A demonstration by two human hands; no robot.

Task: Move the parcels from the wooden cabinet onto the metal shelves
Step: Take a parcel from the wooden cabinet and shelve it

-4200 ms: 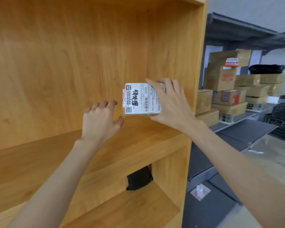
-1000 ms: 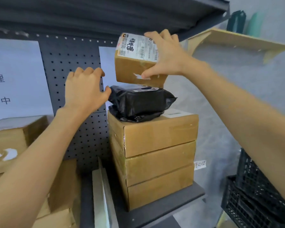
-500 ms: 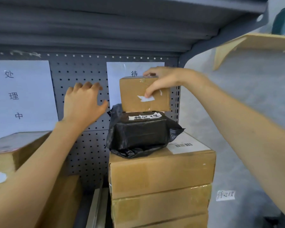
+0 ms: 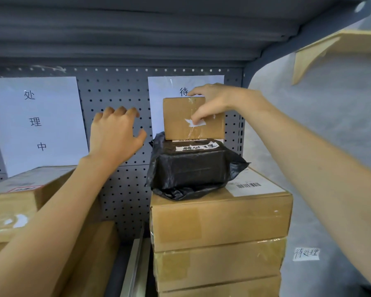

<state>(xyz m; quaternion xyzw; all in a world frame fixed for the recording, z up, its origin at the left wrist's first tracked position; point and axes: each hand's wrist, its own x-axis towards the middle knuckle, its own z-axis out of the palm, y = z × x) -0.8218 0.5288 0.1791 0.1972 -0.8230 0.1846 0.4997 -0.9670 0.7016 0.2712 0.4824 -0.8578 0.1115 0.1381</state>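
One small box [image 4: 186, 118] set on black parcel [image 4: 191, 168]; your right hand [image 4: 219, 101] pinches it, left hand [image 4: 114, 133] hovers, fingers loose. Next: release gently, check balance.

Small box [image 4: 193, 118] now set on black bag [image 4: 191, 168]; right hand [image 4: 214, 103] grip seemingly loosening.

The right hand [image 4: 212, 103] grips a small cardboard parcel [image 4: 184, 121] standing on a black-wrapped parcel [image 4: 191, 170]; the left hand [image 4: 114, 133] hovers left of them.
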